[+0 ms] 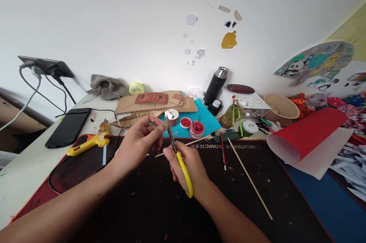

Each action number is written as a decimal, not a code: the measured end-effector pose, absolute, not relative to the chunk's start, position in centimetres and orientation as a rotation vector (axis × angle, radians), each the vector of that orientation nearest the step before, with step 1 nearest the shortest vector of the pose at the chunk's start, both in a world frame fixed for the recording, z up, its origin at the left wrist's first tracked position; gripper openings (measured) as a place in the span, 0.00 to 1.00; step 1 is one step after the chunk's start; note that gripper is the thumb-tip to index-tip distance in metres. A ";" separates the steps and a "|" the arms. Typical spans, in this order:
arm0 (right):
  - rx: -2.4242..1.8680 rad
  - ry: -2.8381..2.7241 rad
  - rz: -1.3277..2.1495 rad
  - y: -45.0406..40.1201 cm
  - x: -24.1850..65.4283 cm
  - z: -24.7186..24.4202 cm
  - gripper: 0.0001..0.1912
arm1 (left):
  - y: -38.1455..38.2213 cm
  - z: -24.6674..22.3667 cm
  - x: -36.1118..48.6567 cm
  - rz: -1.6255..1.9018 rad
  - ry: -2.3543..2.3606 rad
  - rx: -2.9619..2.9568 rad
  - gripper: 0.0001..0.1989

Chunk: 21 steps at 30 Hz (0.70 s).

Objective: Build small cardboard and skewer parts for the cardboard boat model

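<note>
My right hand (188, 163) is closed around a pair of scissors (184, 174) with yellow handles, their blades pointing up and away. Between the fingers and thumb of my left hand (140, 138) is a small piece of brown cardboard (163, 126), its edge at the scissor blades. Whether the blades touch or cut it I cannot tell. Just beyond the hands stand an open jar of red paint (197, 130) and its red-smeared lid (185, 122) on a blue sheet (210, 123). A thin wooden stick (200, 140) lies behind my right hand.
A yellow glue gun (88, 145) and a black phone (68, 127) lie to the left. Behind are cardboard pieces (126, 103) and a black thermos (216, 84). On the right are a long wooden stick (250, 178), a paintbrush (223, 151) and a red paper roll (309, 132).
</note>
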State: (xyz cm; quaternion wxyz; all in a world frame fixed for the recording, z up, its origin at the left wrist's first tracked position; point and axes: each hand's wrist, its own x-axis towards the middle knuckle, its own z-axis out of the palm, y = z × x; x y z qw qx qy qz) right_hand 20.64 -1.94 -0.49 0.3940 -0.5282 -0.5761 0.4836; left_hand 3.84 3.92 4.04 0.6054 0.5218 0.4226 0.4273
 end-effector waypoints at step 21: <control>-1.361 -1.420 1.204 -2.1 20.4 -0.8 0.24 | 3.7 3.6 4.1 0.999 0.949 1.219 0.21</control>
